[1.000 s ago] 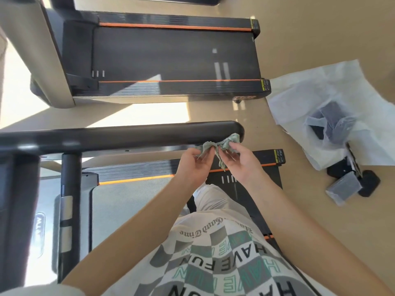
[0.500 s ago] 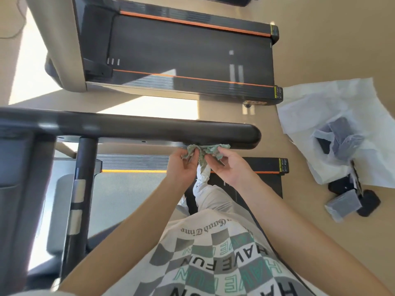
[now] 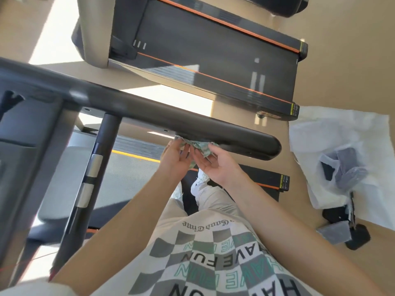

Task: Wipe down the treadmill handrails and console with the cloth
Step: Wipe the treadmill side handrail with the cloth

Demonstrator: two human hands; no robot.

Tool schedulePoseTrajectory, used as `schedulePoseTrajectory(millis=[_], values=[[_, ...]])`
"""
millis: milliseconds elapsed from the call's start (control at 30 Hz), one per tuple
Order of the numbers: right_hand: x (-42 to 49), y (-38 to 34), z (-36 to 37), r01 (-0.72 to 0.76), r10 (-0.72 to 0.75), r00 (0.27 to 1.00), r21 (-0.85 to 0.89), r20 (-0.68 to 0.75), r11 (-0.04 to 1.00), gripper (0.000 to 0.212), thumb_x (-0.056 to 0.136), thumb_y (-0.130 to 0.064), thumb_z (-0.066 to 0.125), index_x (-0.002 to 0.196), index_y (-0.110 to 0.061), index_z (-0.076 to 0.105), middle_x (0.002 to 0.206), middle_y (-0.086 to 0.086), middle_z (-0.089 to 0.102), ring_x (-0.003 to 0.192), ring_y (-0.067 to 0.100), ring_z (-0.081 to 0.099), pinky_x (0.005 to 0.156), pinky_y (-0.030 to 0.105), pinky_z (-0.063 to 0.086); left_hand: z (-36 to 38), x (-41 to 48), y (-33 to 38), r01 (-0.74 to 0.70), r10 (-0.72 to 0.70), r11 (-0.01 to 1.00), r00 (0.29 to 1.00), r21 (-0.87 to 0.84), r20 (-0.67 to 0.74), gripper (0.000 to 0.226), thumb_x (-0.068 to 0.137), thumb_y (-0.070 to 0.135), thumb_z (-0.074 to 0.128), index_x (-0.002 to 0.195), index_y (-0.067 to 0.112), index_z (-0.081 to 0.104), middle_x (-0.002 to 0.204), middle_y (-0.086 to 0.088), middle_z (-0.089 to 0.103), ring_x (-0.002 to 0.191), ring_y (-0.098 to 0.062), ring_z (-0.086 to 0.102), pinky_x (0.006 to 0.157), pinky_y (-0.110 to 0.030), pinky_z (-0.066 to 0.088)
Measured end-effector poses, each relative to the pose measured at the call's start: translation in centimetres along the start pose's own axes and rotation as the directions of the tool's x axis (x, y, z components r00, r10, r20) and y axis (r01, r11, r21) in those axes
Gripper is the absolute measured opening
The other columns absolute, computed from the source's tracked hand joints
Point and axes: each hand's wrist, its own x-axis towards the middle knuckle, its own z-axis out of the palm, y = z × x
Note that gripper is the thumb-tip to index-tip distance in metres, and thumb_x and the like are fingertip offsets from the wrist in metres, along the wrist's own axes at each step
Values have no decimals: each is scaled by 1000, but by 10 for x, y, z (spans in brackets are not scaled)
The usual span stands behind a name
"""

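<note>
Cloth (image 3: 198,146) now higher, against the handrail (image 3: 192,122) underside, in the pinch of left hand (image 3: 175,159) and right hand (image 3: 215,165)

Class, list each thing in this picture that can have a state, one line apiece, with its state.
Crumpled green patterned cloth: bunched, held at the handrail's underside.
Black padded treadmill handrail: cloth touching it near its rounded end.
Left hand: pinches the cloth.
Right hand: pinches the cloth.
White plastic bag: lying crumpled on the floor, grey items in it.

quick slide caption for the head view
Left hand and right hand hold a green cloth at the treadmill handrail near its end.
</note>
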Motion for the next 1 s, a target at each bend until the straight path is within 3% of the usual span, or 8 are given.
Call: schedulePoseTrajectory(millis=[167,267,400,467,600,733,833,1000], values=[[2,13,18,-24,27,999,-80,32,996,15,98,-10,65,109,0,63,110,19,70,101,29,71,98,45,57,-8,-4,20,-33,30,996,999,-86,-34,17,101,12,63,118,10,63,110,-4,65,113,-18,63,78,-28,59],[6,23,28,-29,34,999,-138,34,990,16,96,-14,69,108,-5,65,109,15,72,109,27,69,102,44,54,-12,-6,31,-72,70,995,997,-65,-44,14,101,21,63,111,11,65,110,-3,65,110,-16,64,85,-26,58],[5,33,43,-30,42,997,-191,57,981,23,94,-17,72,114,-8,66,114,12,72,110,25,69,97,41,57,-19,-8,40,-127,124,987,992,-102,-30,43,106,29,55,143,9,51,125,-2,61,99,1,70,79,-14,55],[4,37,52,-26,40,997,-203,63,979,25,94,-19,73,116,-9,66,114,10,71,107,23,69,91,39,59,-22,-8,47,-170,167,971,985,-171,-29,51,106,34,54,149,8,45,131,-2,59,94,5,70,80,-11,51],[3,47,68,-17,38,996,-238,82,971,24,94,-21,72,116,-13,65,110,7,70,103,21,67,76,35,59,-22,-20,61,-303,289,926,953,-226,-95,34,95,13,72,126,5,64,120,-12,70,101,-16,74,89,-29,60],[6,56,82,-4,37,993,-272,116,962,20,95,-21,71,112,-12,66,101,7,71,102,21,67,89,37,57,-15,-25,71,-477,438,870,865,-128,-243,18,90,-2,73,103,7,64,116,-20,71,102,-25,74,88,-33,62],[11,65,94,-12,49,991,-289,122,957,16,94,-20,72,108,-12,67,92,4,74,100,20,67,103,37,52,-11,-27,79,-522,475,844,834,-125,-280,20,90,-2,74,109,0,68,106,-17,74,90,-20,76,74,-25,60],[13,72,97,-19,54,989,-247,135,969,7,94,-16,72,97,-11,69,80,2,77,95,19,69,103,38,53,-5,-26,77,-538,491,839,814,-83,-312,23,91,-1,72,114,-4,69,97,-12,75,80,-15,76,69,-24,59]])
